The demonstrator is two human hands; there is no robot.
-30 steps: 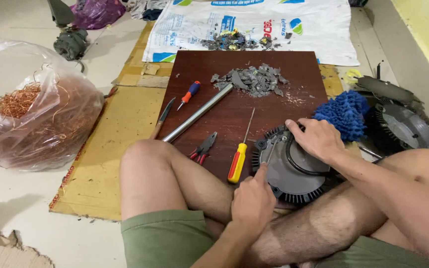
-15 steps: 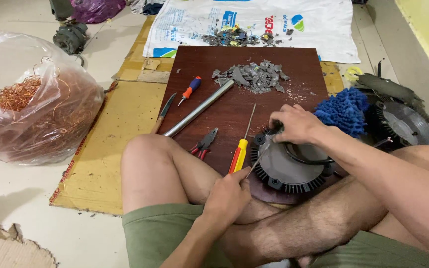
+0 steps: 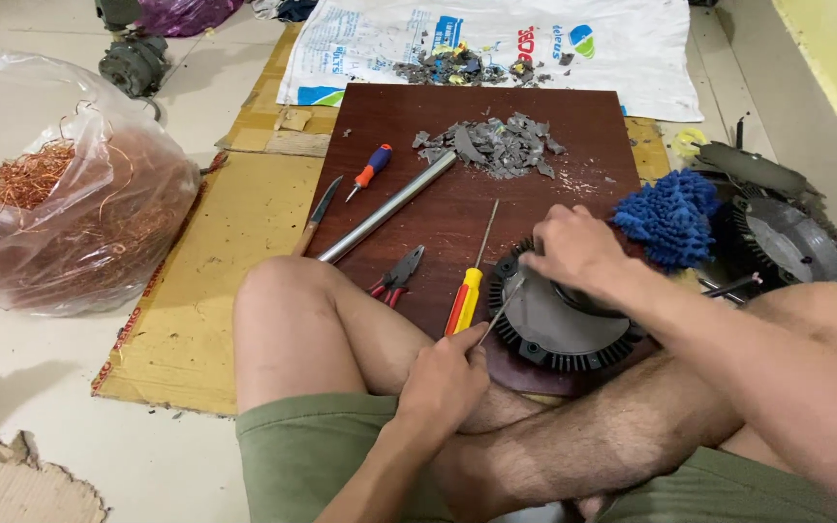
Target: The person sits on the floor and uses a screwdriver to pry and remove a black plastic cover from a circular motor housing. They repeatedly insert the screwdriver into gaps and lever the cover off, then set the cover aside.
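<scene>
Rotor (image 3: 559, 324) sits on the board (image 3: 535, 136) edge by the shins. Right hand (image 3: 573, 250) clamps its top; left hand (image 3: 448, 378) grips a thin rod (image 3: 498, 312) at the rim. Rod could slip and jab the right fingers if levered hard.

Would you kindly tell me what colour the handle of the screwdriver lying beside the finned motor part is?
Yellow with a red tip, the screwdriver, seen in the head view.
</scene>
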